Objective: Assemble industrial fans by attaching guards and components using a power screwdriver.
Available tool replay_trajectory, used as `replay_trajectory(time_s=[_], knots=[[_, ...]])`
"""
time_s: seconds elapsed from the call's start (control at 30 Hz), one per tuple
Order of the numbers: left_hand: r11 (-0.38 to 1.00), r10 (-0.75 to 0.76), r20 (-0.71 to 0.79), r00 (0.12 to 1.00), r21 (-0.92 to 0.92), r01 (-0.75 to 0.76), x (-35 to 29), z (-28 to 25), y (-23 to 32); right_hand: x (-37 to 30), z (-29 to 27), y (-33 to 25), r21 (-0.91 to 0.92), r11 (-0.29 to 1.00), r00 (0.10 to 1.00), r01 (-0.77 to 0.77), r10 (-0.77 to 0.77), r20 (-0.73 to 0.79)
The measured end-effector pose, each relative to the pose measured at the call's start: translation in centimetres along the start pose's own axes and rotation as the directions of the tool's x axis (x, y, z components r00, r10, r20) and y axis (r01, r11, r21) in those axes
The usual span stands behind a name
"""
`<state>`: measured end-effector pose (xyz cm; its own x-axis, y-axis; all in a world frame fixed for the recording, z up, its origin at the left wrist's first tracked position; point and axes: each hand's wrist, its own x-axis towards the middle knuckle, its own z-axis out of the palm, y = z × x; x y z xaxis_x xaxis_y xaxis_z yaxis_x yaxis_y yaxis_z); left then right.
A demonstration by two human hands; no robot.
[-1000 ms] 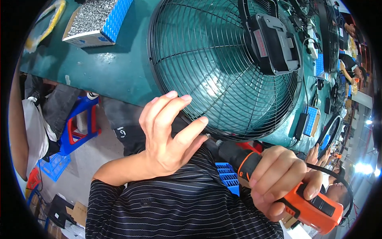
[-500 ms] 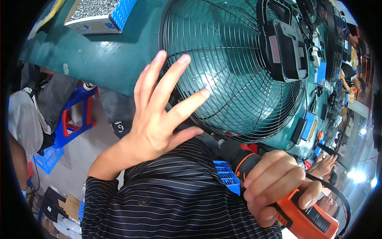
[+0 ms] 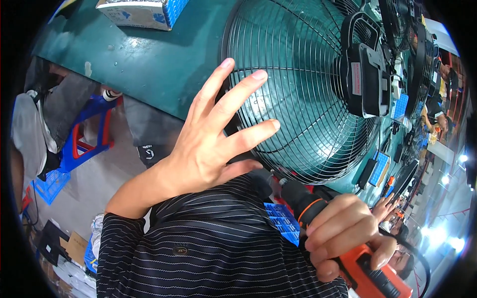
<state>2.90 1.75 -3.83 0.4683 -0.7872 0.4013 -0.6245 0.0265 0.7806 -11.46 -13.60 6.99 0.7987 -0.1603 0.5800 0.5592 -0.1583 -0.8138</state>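
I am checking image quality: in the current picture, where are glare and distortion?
Head view: pale glare on the glossy green tabletop, partly seen through the round black wire grille; head view: bright white lights bloom at right; head view: black fisheye border, right-hand background leaning.

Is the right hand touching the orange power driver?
Touching: the head view shows the right hand wrapped around the body of the orange power driver.
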Motion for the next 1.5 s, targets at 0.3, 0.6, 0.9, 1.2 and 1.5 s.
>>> replay_trajectory(time_s=[0.3,0.6,0.9,1.2,1.5], knots=[[1.000,0.003,0.001,1.000,-0.017,-0.003,-0.2,0.1,-0.2,2.3,-0.9,1.0,0.197,0.974,0.951,-0.111,0.047,0.305],[0.998,-0.001,0.107,0.994,0.059,-0.005,1.5,-1.6,0.3,2.5,-4.8,-0.1,0.547,0.817,0.967,-0.184,0.050,0.251],[0.857,0.186,0.547,0.816,0.316,-0.407,9.8,-6.7,0.0,-8.2,-9.5,-5.8,0.133,0.902,0.610,-0.410,0.380,-0.695],[0.810,0.200,0.568,0.798,0.363,-0.461,11.5,-6.7,2.2,-13.2,-8.8,-4.5,0.188,0.526,0.314,-0.829,0.718,-0.621],[0.766,0.297,0.244,0.923,0.516,-0.383,6.0,2.4,5.3,-9.1,-17.9,-0.7,0.273,0.682,0.379,-0.678,0.643,-0.666]])
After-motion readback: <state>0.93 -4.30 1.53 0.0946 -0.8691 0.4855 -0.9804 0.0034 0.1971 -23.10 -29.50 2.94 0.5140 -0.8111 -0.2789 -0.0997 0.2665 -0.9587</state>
